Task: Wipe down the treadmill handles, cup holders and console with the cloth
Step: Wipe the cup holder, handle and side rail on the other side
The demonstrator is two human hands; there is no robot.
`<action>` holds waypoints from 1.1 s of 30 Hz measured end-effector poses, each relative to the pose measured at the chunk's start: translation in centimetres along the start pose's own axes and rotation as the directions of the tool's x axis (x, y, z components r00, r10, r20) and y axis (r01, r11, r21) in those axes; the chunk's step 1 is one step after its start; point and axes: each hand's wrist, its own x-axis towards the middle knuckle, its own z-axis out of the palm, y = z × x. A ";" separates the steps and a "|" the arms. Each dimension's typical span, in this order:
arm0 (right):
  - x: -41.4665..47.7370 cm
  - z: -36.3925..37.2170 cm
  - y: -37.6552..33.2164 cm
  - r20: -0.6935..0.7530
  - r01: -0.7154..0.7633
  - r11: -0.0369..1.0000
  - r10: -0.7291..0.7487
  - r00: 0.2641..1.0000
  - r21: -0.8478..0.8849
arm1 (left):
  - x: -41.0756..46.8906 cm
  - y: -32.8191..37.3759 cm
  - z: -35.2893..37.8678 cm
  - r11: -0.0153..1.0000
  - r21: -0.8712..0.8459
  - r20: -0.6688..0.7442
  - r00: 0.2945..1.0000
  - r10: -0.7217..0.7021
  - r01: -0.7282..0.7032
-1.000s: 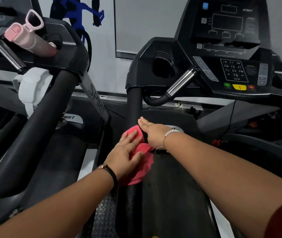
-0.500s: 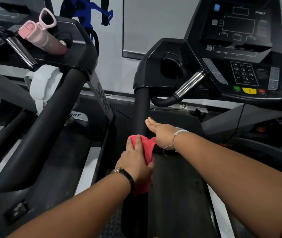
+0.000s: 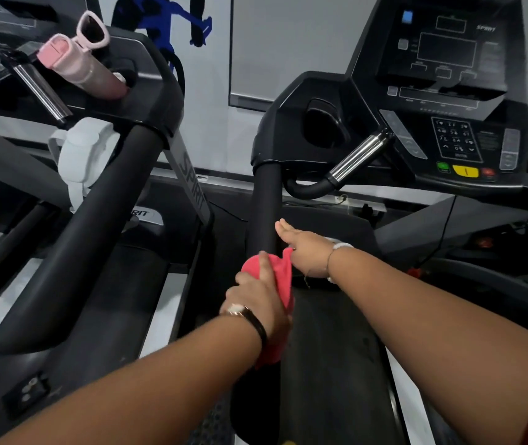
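A pink cloth (image 3: 283, 277) is wrapped over the black left handle (image 3: 264, 207) of the treadmill in front of me. My left hand (image 3: 257, 303) is closed around the handle with the cloth under it. My right hand (image 3: 304, 248) rests flat against the handle's right side just above the cloth, fingers straight, touching the cloth's corner. Further up are the cup holder (image 3: 323, 126), a chrome grip bar (image 3: 359, 155) and the console (image 3: 455, 101) with keypad and coloured buttons.
A second treadmill stands at the left, its thick black handle (image 3: 73, 239) running diagonally. Its console holds a pink bottle (image 3: 79, 64) with pink sunglasses (image 3: 92, 28), and a white pouch (image 3: 79, 155) hangs beside it. The treadmill belt (image 3: 330, 364) lies below my arms.
My left hand went from lying flat on the cloth to gripping the handle through it. The cloth has bunched up around the bar. My right hand has barely moved.
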 end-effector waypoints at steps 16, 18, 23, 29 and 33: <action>-5.3 10.2 -3.6 -0.388 0.014 0.902 0.171 0.906 0.431 | 4.3 -4.8 -5.1 0.728 -0.683 0.105 0.979 0.177 -0.058; -4.8 10.3 -4.7 -0.261 -0.074 0.927 0.180 0.948 0.368 | 5.1 -4.8 -5.6 0.821 -0.562 0.080 0.982 0.171 -0.097; -2.5 8.9 -3.2 -0.180 -0.091 0.937 0.159 0.971 0.337 | 5.4 -3.8 -5.8 0.957 -0.031 -0.050 0.956 0.288 -0.290; -1.1 8.8 -0.6 -0.194 0.078 0.855 0.027 0.981 0.512 | 5.7 -4.3 -5.2 0.836 -0.131 -0.183 0.842 0.508 -0.533; -2.7 10.2 -1.8 -0.355 0.099 0.854 0.104 0.929 0.510 | 5.4 -4.0 -5.0 0.809 -0.084 -0.179 0.807 0.562 -0.582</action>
